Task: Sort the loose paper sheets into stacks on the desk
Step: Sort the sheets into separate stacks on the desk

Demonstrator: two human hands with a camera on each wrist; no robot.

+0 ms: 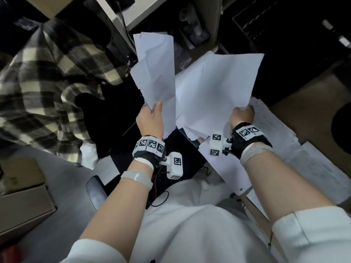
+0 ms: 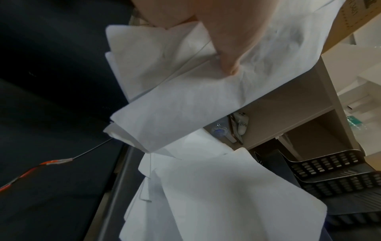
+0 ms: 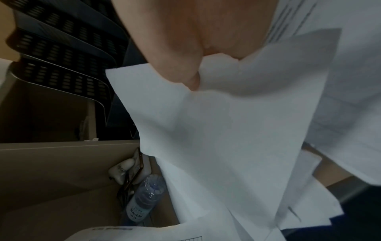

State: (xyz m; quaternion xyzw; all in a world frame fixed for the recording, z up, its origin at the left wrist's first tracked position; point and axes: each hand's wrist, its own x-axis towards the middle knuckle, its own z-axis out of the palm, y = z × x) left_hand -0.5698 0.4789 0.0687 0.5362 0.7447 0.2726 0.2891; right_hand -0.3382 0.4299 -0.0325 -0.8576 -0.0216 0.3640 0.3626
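My left hand (image 1: 152,115) pinches the lower corner of a small bundle of white sheets (image 1: 154,69) held up over the desk's left edge; the thumb (image 2: 228,53) presses on the creased sheets (image 2: 185,101). To the right, my right hand (image 1: 242,114) grips the near corner of a single blank sheet (image 1: 218,86), lifted above a loose pile of paper (image 1: 191,130); thumb (image 3: 181,68) and fingers close on that sheet (image 3: 226,130). Printed sheets (image 1: 275,133) lie flat on the desk under and right of my right wrist.
Stacked black mesh letter trays (image 2: 329,172) stand at the back right. A shelf unit (image 2: 288,104) holds a plastic bottle (image 3: 146,195) and small items. A plaid shirt (image 1: 43,88) hangs on a chair at left. A cardboard box (image 1: 22,204) sits on the floor.
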